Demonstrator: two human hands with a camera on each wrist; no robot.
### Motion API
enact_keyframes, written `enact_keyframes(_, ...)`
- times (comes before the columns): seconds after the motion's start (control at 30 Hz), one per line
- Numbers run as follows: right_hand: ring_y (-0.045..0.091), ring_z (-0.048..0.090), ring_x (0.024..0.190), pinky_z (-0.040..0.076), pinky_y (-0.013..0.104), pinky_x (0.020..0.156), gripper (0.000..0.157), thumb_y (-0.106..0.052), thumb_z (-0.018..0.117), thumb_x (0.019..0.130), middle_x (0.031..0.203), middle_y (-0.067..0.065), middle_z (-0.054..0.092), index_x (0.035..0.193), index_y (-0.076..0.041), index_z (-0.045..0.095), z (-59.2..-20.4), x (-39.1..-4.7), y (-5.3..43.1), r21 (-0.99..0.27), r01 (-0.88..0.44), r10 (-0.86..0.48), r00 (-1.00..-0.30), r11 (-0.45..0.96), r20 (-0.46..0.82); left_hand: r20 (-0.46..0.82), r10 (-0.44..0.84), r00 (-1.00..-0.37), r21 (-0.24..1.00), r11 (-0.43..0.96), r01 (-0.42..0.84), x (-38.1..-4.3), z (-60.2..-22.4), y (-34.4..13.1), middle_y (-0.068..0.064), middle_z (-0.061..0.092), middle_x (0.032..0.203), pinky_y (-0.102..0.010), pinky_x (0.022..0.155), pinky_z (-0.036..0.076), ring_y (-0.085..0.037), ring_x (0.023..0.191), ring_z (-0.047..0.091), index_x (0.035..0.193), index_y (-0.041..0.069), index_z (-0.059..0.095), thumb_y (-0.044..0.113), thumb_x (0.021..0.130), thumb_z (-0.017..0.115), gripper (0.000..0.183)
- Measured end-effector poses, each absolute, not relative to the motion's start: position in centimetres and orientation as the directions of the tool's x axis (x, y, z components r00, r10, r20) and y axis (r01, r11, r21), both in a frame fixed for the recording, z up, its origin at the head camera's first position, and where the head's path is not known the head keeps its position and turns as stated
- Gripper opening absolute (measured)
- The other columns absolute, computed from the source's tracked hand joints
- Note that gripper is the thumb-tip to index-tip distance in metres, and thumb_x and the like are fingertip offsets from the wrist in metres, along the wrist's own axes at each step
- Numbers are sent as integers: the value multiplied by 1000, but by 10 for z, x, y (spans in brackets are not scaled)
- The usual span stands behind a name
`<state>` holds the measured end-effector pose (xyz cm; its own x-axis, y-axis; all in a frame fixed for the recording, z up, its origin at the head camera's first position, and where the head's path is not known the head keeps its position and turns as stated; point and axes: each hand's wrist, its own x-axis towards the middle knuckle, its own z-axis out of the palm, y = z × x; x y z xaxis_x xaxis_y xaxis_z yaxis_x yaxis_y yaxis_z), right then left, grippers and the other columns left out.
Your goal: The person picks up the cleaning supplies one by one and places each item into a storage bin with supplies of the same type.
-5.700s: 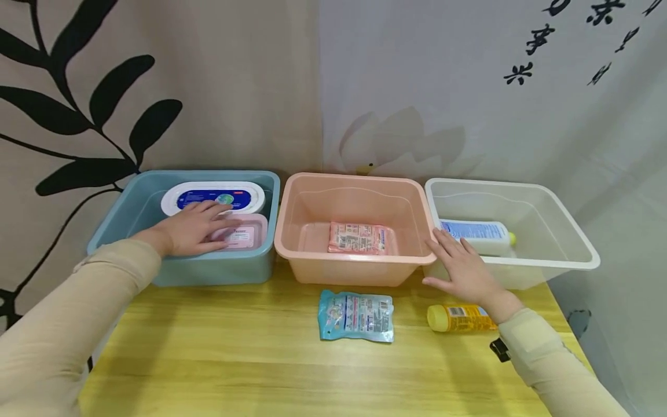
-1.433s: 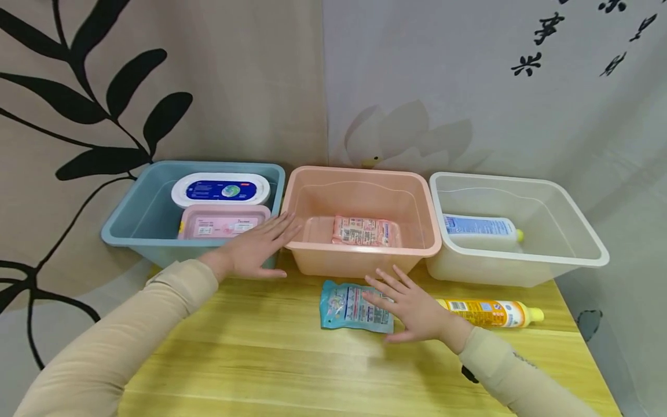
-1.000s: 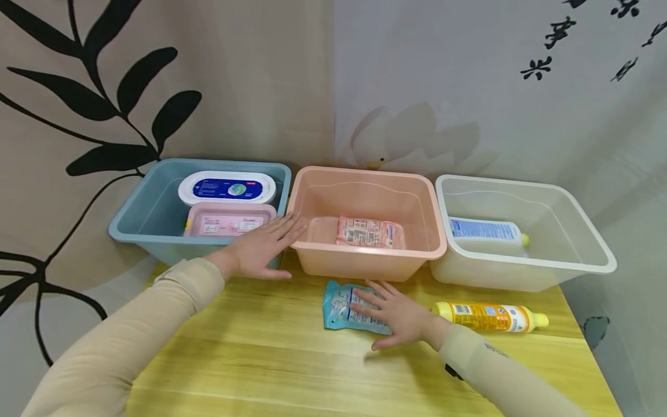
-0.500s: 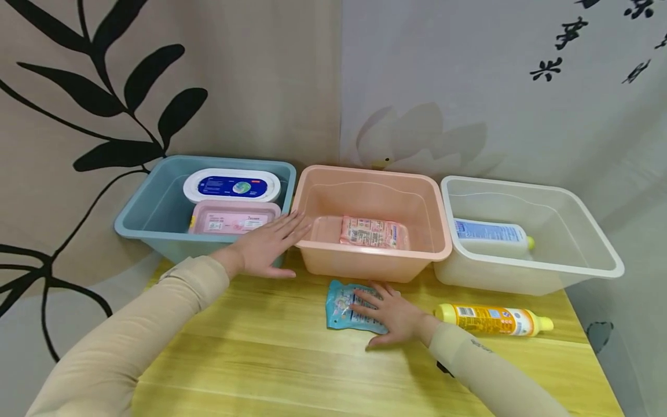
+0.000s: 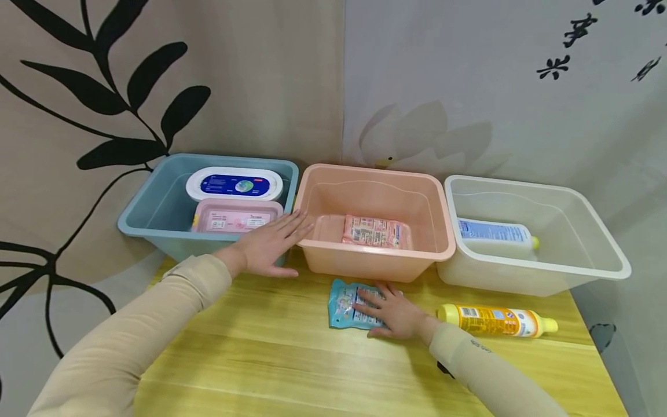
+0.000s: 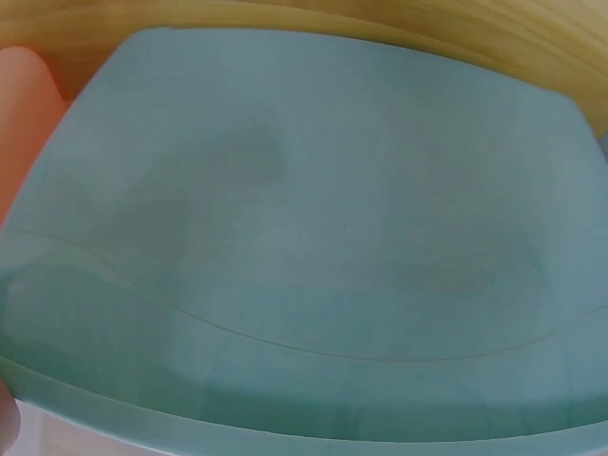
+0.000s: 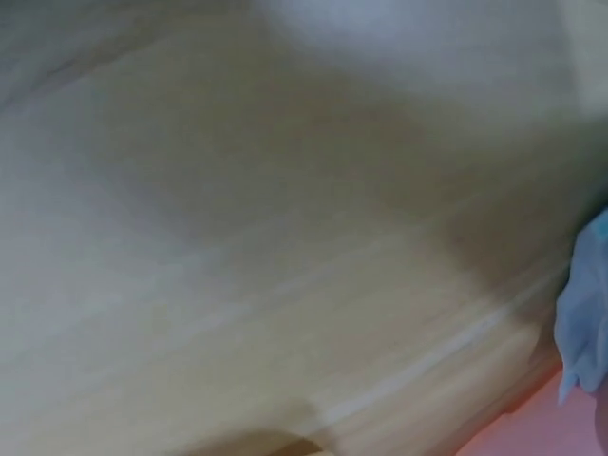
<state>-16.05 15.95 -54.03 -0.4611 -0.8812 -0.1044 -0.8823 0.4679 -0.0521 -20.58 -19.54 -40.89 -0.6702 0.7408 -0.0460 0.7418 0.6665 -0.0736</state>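
My right hand (image 5: 394, 313) lies over the right part of a light-blue printed packet (image 5: 344, 306) on the table. Its fingers are spread across the top, and the thumb is by the packet's near edge. In the right wrist view a crumpled end of the packet (image 7: 584, 309) shows at the right edge. My left hand (image 5: 268, 246) rests with straight fingers where the rims of the blue bin (image 5: 156, 234) and the pink bin (image 5: 375, 263) meet. In the left wrist view the blue bin's wall (image 6: 313, 237) fills most of the picture.
A white oval-lidded box (image 5: 234, 184) and a pink-lidded box (image 5: 237, 216) sit in the blue bin. The pink bin holds a pink packet (image 5: 375, 231). A white bottle (image 5: 495, 237) lies in the white bin (image 5: 537, 278). On the table (image 5: 292, 359) lies a yellow bottle (image 5: 497, 321).
My left hand has left the pink-lidded box for the bin rims. My right hand has come from the white bin's rim down onto the light-blue packet, its thumb drawing closer. The view has shifted slightly.
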Motion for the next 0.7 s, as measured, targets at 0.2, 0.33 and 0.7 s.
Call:
enact_keyframes(0.2,42,29,137,25,58,110,55,-50,41,95,152,3,33,145,-29,34,-542,-158,156,-10,-880,-879,-474,475,-61,-44,743,-668,-68,665,744,-205,-408,-195,-14,2,158,-43,119,15,-32,146,6,152,12,3,70,84,43,98)
enact_keyframes(0.33,39,38,133,34,55,106,50,-46,44,95,148,2,41,142,-28,41,-542,-156,153,32,-871,-872,-490,489,-11,-44,741,-670,-75,667,742,-205,-408,-195,-14,1,159,-43,119,15,-32,146,6,152,12,2,70,84,42,98)
enact_keyframes(0.7,35,38,133,36,53,104,45,-41,47,96,143,-1,47,139,-28,46,-539,-156,151,-16,-852,-852,-522,523,-23,-30,743,-668,-73,665,743,-204,-408,-195,-14,3,158,-45,118,17,-33,146,9,152,13,1,74,83,37,99)
